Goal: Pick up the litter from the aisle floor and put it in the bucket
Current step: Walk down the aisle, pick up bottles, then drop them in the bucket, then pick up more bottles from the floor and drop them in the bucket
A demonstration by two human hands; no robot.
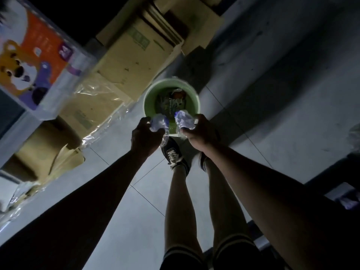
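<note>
Left hand (145, 133) and right hand (196, 129) each clamped on a plastic wad (158, 123) over the near rim of the bucket (150, 94) (already part full): light, springy, liable to drift outside if let go here.

Bare forearms, dark shorts (231, 254) with pale striped hems, dark ankle socks, dark lace-up sneakers (174, 155) with white logo

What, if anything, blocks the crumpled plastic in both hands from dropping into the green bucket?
Nothing visible. Left hand and right hand hold crumpled plastic at the near rim of the open green bucket, which already holds litter.
</note>
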